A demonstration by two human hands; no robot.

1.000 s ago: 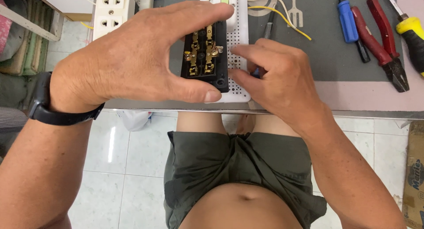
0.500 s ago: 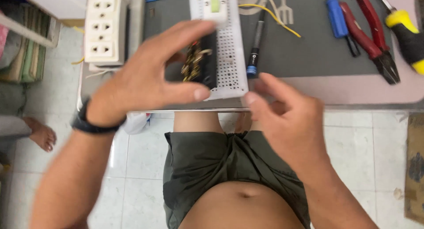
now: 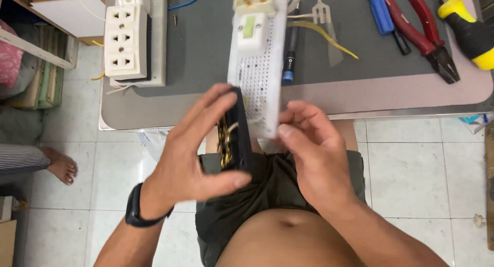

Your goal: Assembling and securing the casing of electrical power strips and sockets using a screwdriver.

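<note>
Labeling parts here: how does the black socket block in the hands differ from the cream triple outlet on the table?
The black socket block is dark, held edge-on in the left hand, brass contacts exposed. The cream triple outlet is pale, lies flat on the table, face up, untouched. Both are electrical socket parts.

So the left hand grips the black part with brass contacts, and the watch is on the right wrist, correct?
Not quite: the head view shows the black watch on the left wrist. The left hand does grip the black part with brass contacts.
</note>
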